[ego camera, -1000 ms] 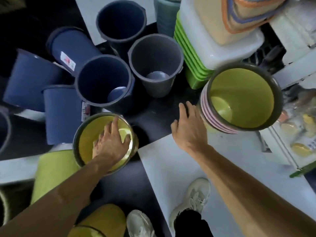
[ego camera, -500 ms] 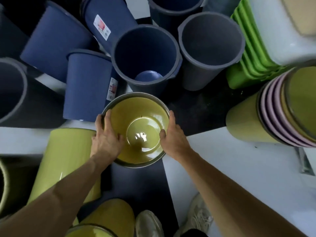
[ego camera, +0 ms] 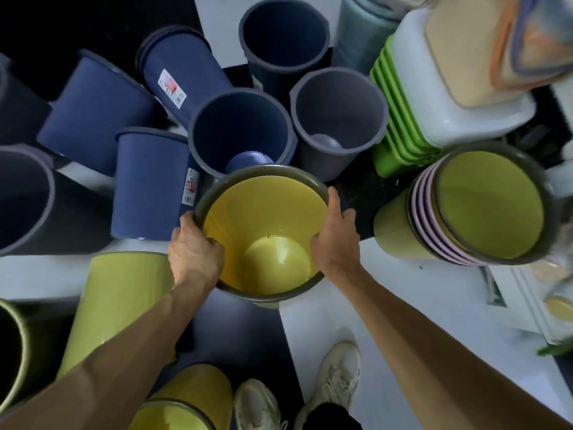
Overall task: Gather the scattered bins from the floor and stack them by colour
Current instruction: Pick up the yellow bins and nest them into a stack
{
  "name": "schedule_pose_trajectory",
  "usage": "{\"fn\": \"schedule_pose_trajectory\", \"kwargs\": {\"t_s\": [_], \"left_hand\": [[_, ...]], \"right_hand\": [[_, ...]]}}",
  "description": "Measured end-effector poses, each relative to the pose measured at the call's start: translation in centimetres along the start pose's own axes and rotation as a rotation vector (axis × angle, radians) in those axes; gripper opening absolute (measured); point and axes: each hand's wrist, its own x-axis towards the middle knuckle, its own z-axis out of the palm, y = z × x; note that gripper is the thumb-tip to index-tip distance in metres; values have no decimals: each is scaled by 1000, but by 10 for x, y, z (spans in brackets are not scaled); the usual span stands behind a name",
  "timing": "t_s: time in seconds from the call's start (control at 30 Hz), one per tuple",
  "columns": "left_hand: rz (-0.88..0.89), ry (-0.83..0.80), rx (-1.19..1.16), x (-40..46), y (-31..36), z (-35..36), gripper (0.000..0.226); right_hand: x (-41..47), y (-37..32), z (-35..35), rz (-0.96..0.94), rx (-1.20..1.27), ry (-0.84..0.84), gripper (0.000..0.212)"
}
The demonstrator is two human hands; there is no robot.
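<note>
Both the left hand (ego camera: 196,255) and right hand (ego camera: 336,237) clamp one yellow bin (ego camera: 263,237), the yellow stack (ego camera: 483,206) waits at three o'clock, and blue bins (ego camera: 148,187) remain scattered.

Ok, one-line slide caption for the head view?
Both hands, left hand and right hand, grip a yellow-green bin among blue bins.

Both my forearms extend forward, my left hand (ego camera: 194,255) and right hand (ego camera: 335,240) set opposite each other, fingers curled closed in a two-sided grip.
</note>
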Motion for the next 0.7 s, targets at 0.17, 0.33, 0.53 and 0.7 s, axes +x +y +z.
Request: {"fn": "schedule_pose_trajectory", "kwargs": {"t_s": [0.17, 0.33, 0.53, 0.7], "left_hand": [[97, -2, -88, -41, 74, -30, 64], [267, 37, -164, -86, 152, -56, 66], [494, 71, -264, -146, 241, -55, 66], [606, 9, -257, -185, 301, -20, 72]], "right_hand": [[-16, -8, -82, -8, 2, 115, 88], [-35, -3, -164, -26, 55, 302, 92], [-57, 28, -264, -10, 127, 504, 93], [-58, 82, -323, 15, 106, 617, 92]]}}
